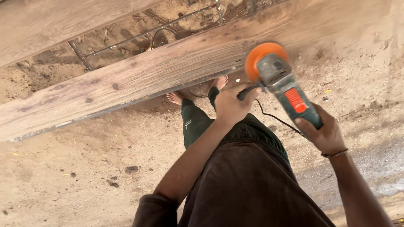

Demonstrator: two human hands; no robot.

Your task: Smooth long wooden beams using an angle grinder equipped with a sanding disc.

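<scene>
I hold an angle grinder (286, 86) with a grey-green body, a red switch and an orange disc guard. My left hand (231, 105) grips its black side handle. Around the rear of the tool's body is my right hand (324, 132), with a thin bracelet at the wrist. The orange guard sits against the near edge of a long wooden plank (160, 71) that runs across the view. A black cord (273, 120) trails from the grinder.
Sandy ground (84, 168) lies below. My bare feet (198, 90) stand under the plank's edge. A second plank (50, 21) lies at the top left, with metal bars (139, 35) over dirt between the two planks.
</scene>
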